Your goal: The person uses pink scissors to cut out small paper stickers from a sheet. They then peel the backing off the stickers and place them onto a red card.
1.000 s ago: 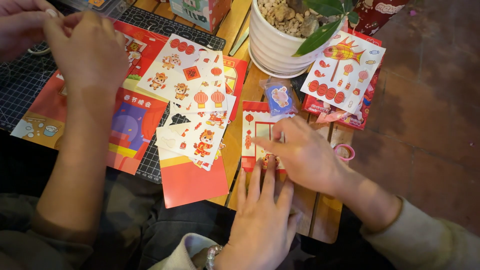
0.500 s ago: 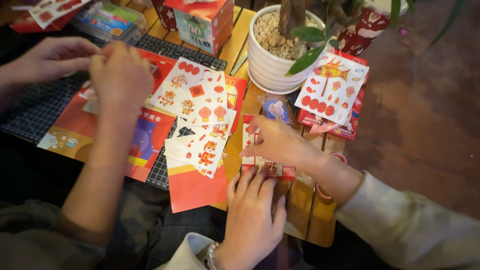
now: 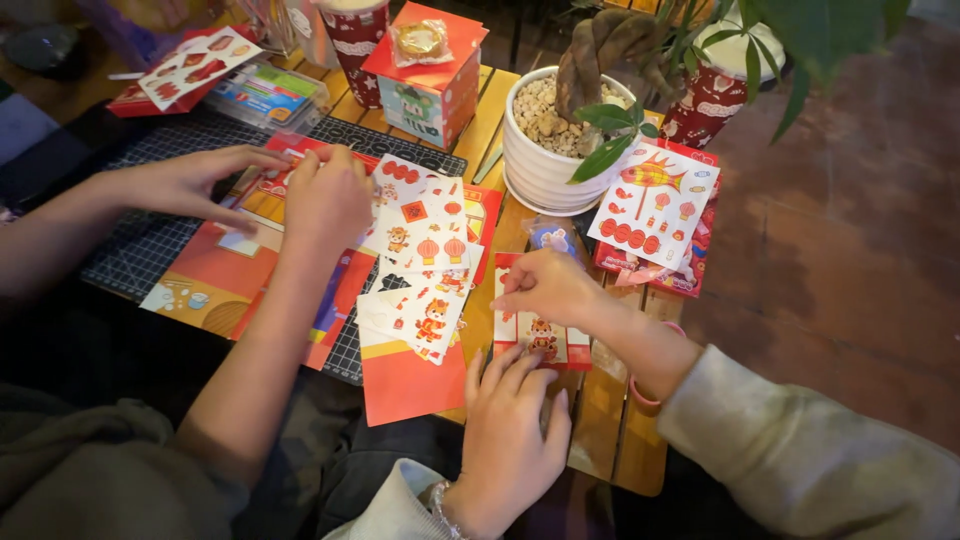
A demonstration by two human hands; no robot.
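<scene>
A small red sticker sheet [image 3: 548, 342] with cartoon tiger stickers lies on the slatted wooden table [image 3: 610, 420]. My left hand [image 3: 512, 425], with a bracelet at the wrist, rests flat with spread fingers on the sheet's near edge. My right hand [image 3: 545, 287] reaches in from the right in a grey sleeve. Its fingertips pinch at the sheet's upper left corner. What they pinch is hidden. Beside the sheet, to the left, lie white sticker sheets [image 3: 420, 270] overlapping a red paper [image 3: 410, 385].
A co-worker's two hands [image 3: 325, 200] work on a red picture sheet [image 3: 215, 275] over a black cutting mat [image 3: 130, 255]. A white plant pot [image 3: 545, 165], a lantern sticker sheet [image 3: 655, 205], a red box [image 3: 430, 75] and cups stand behind.
The view has tilted up and shows more of the table's far side. My hands stay on the small sheet; the co-worker's hands have shifted slightly on the red picture sheet.
</scene>
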